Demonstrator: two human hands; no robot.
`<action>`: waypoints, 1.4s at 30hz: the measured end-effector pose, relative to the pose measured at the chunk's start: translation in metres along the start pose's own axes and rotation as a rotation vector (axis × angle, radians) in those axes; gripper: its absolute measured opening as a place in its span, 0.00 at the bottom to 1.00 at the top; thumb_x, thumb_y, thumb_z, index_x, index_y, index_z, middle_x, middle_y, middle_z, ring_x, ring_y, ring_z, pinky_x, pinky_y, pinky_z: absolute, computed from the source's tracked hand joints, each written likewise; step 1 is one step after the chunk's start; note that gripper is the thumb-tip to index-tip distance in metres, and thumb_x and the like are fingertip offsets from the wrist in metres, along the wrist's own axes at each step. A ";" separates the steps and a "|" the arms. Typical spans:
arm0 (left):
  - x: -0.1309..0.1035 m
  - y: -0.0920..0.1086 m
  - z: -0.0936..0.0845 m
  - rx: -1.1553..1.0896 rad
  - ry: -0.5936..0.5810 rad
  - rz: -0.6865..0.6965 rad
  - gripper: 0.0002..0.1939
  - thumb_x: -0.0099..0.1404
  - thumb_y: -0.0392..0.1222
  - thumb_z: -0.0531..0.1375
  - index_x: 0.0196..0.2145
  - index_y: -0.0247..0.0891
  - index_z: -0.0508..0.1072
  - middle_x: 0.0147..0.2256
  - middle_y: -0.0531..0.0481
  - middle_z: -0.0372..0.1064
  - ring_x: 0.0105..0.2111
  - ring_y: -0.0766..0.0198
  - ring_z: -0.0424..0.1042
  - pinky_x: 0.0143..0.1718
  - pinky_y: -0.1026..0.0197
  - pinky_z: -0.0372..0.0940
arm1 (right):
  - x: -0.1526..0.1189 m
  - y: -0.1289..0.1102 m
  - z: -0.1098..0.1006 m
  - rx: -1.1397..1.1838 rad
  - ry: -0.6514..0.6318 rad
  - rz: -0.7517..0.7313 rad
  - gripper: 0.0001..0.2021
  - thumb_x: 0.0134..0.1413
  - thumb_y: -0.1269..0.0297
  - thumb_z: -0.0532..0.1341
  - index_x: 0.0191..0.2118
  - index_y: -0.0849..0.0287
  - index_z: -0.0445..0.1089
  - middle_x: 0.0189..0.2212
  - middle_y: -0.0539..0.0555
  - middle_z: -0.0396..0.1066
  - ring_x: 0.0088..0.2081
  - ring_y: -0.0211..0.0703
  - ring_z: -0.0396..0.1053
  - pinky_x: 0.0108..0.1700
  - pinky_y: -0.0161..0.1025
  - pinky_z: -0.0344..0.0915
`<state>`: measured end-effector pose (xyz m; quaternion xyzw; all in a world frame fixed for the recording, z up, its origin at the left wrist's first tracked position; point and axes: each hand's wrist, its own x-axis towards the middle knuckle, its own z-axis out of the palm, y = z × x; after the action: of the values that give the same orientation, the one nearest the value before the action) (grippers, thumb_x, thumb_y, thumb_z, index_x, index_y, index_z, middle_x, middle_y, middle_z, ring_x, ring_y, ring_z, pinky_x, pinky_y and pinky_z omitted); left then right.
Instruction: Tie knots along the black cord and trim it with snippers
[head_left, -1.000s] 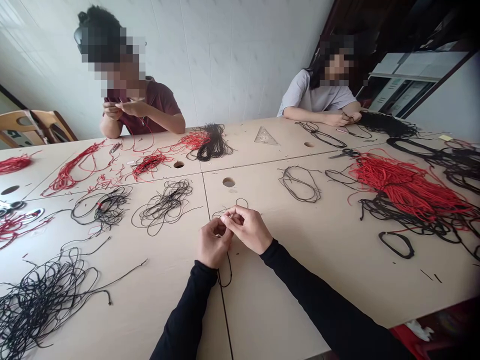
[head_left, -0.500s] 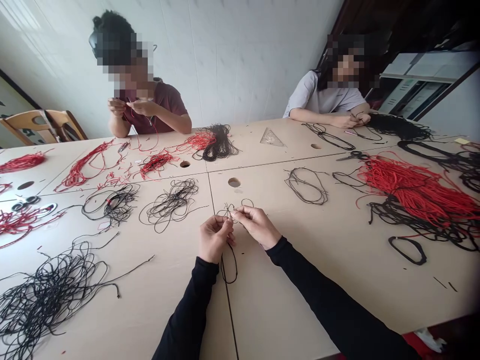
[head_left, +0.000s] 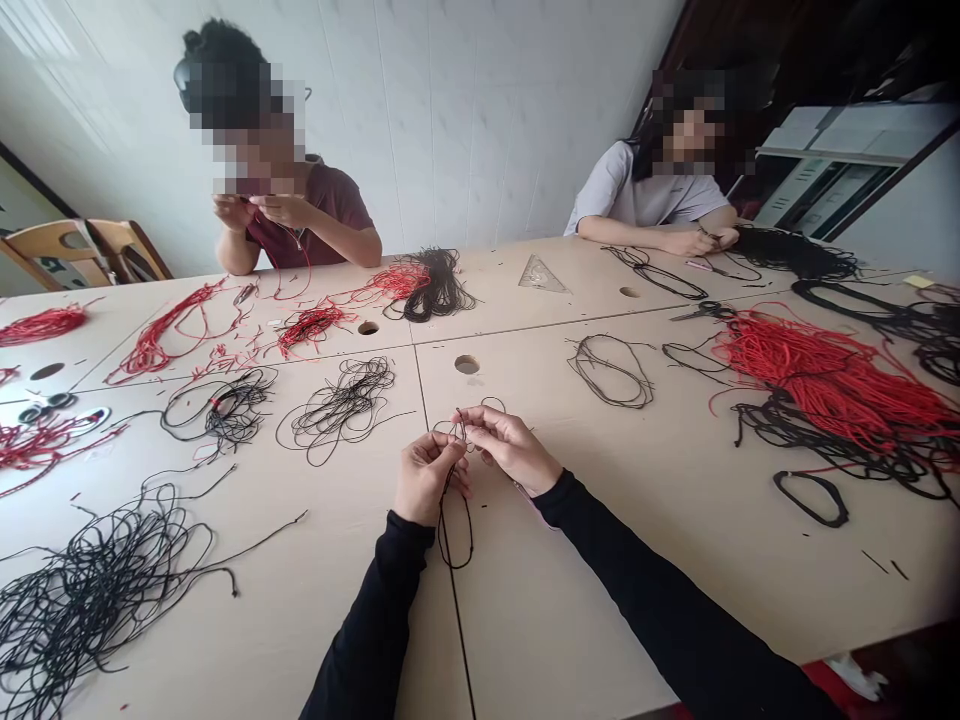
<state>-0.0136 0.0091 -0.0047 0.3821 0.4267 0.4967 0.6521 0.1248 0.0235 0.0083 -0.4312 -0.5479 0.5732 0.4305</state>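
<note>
Black cord [head_left: 472,530], one: your left hand [head_left: 426,475] and right hand [head_left: 514,448] are pinching it, fingertips close — a slackening pinch could be letting its near side slip.

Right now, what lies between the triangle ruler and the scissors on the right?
The head view shows a tabletop hole between the triangle ruler and the scissors, with a looped black cord just beyond it.

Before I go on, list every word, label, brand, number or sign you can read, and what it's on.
No text is readable in this view.
Clear set square: any markings are too small to read.
Pale shirt at upper right: a small mark on the chest, too blurred to read.
Pale upright files behind it: possible labels, too blurred to read.
</note>
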 end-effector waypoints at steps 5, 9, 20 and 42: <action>0.000 0.000 0.000 -0.003 0.021 -0.005 0.14 0.50 0.46 0.66 0.25 0.35 0.65 0.18 0.54 0.65 0.13 0.68 0.63 0.12 0.63 0.63 | 0.000 -0.003 -0.001 0.122 0.053 -0.006 0.11 0.49 0.60 0.62 0.38 0.60 0.69 0.35 0.53 0.70 0.25 0.32 0.60 0.27 0.33 0.59; 0.000 0.000 0.000 0.011 0.016 -0.013 0.13 0.50 0.45 0.65 0.25 0.35 0.66 0.18 0.54 0.65 0.14 0.68 0.63 0.13 0.63 0.64 | -0.001 -0.003 -0.003 0.171 0.062 -0.052 0.10 0.50 0.63 0.61 0.39 0.59 0.66 0.36 0.54 0.71 0.30 0.35 0.65 0.28 0.33 0.62; -0.001 0.001 -0.001 -0.041 0.011 0.006 0.14 0.51 0.47 0.66 0.27 0.34 0.68 0.18 0.55 0.64 0.15 0.69 0.64 0.14 0.63 0.65 | -0.001 -0.002 -0.007 -0.101 0.032 -0.085 0.19 0.52 0.60 0.60 0.49 0.60 0.63 0.33 0.54 0.70 0.33 0.40 0.66 0.32 0.38 0.67; 0.000 0.001 0.000 -0.033 0.083 0.041 0.16 0.50 0.49 0.67 0.28 0.34 0.69 0.21 0.54 0.64 0.17 0.69 0.65 0.15 0.63 0.66 | 0.001 0.004 -0.009 0.118 -0.068 0.077 0.22 0.49 0.62 0.64 0.50 0.59 0.62 0.25 0.48 0.68 0.23 0.32 0.61 0.28 0.33 0.61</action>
<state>-0.0143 0.0097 -0.0037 0.3590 0.4375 0.5323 0.6296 0.1330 0.0266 0.0045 -0.4061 -0.5104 0.6350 0.4140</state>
